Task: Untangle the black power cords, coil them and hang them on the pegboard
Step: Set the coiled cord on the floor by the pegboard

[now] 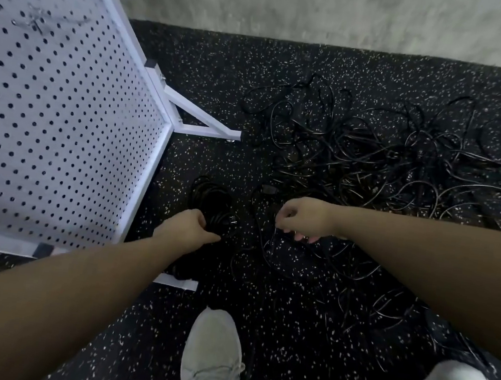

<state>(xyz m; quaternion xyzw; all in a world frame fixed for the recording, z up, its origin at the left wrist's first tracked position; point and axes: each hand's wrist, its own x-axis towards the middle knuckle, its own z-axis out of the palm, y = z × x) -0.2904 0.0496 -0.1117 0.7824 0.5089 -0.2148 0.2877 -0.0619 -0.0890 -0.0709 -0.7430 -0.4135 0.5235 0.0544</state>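
Observation:
A big tangle of black power cords lies on the speckled floor at the upper right. My left hand grips a coiled black cord with its plug showing near my knuckles. My right hand hovers to the right of the coil with its fingers curled downward, and it pinches a thin black cord that trails down across the floor. The white pegboard stands tilted at the left on a white frame.
The pegboard's white foot juts out toward the cord pile. Loose cords sprawl under my right forearm. My two white shoes stand at the bottom. A grey wall runs along the back.

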